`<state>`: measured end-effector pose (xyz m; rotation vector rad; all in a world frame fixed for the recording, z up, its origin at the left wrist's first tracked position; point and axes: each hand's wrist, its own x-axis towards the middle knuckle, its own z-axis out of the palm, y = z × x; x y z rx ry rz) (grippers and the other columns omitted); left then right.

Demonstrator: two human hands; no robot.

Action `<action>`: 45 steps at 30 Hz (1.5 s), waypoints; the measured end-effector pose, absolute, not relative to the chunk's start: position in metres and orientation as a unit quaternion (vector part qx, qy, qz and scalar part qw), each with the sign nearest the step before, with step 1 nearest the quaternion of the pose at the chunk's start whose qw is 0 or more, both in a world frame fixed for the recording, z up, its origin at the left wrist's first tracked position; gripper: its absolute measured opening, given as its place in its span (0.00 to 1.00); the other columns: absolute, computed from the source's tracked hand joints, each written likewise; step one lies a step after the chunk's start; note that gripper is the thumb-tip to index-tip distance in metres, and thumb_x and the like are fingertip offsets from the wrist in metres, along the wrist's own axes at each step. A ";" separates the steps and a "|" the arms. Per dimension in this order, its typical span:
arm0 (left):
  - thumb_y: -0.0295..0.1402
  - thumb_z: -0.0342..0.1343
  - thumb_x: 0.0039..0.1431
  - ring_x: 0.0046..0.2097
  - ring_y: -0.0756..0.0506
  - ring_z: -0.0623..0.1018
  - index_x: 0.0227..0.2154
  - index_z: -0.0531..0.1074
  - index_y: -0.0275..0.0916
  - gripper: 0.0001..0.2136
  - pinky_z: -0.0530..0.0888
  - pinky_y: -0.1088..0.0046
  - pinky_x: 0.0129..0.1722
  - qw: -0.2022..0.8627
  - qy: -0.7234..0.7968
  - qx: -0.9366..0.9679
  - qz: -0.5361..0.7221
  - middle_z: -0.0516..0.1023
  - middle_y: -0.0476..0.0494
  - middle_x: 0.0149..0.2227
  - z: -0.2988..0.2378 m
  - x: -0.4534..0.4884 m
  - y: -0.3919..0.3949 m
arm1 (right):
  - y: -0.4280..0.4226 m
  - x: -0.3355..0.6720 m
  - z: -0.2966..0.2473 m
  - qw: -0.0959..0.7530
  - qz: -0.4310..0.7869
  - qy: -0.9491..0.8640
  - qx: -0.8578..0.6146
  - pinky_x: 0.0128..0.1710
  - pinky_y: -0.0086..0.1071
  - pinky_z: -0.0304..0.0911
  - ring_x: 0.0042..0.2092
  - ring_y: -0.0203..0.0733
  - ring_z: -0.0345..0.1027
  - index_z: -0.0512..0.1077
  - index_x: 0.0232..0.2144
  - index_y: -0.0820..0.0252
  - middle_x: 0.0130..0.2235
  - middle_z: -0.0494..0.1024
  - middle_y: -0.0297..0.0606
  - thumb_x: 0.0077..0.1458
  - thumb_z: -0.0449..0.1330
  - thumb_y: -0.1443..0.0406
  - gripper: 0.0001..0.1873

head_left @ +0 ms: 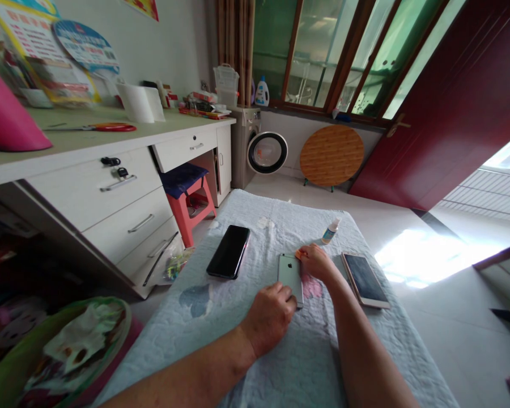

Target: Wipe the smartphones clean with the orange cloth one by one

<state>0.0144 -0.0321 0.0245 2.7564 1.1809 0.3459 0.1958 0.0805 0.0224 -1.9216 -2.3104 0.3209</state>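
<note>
A silver phone [289, 273] lies back-up in the middle of a pale blue quilted cloth [280, 351]. My left hand [270, 317] is closed on its near end, fingers curled over the edge. My right hand [317, 262] sits at the phone's far right corner, fingers pinched on a small orange thing [298, 254] that I cannot name. A black phone [228, 251] lies screen-up to the left. A rose-gold phone [365, 279] lies screen-up to the right. A small white spray bottle [330, 232] rests on the cloth beyond my right hand.
A white desk with drawers [123, 192] stands at left, with red scissors [106, 127] on top and a red stool [189, 195] under it. A green-rimmed bin [68, 351] is at lower left. A washing machine [259, 150] and round wooden tabletop [331, 154] stand behind.
</note>
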 end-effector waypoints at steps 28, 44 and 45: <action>0.26 0.52 0.62 0.38 0.44 0.71 0.33 0.70 0.38 0.04 0.70 0.68 0.39 0.046 0.379 0.914 0.136 0.73 0.46 0.34 0.022 0.013 -0.030 | 0.055 0.154 0.036 0.070 0.080 -0.793 -0.600 0.33 0.27 0.51 0.33 0.33 0.65 0.76 0.40 0.54 0.37 0.71 0.37 0.66 0.44 0.59 0.21; 0.25 0.53 0.60 0.38 0.43 0.71 0.34 0.70 0.37 0.03 0.72 0.67 0.38 0.030 0.385 0.912 0.136 0.74 0.46 0.34 0.023 0.015 -0.033 | 0.050 0.156 0.035 0.050 0.084 -0.802 -0.589 0.31 0.26 0.50 0.30 0.31 0.63 0.73 0.41 0.55 0.37 0.68 0.35 0.67 0.39 0.58 0.23; 0.24 0.52 0.61 0.38 0.43 0.71 0.34 0.70 0.37 0.03 0.72 0.67 0.38 0.022 0.386 0.912 0.137 0.74 0.46 0.35 0.023 0.016 -0.035 | 0.049 0.155 0.035 0.046 0.081 -0.802 -0.591 0.31 0.27 0.50 0.30 0.30 0.62 0.72 0.41 0.55 0.37 0.68 0.36 0.67 0.38 0.58 0.23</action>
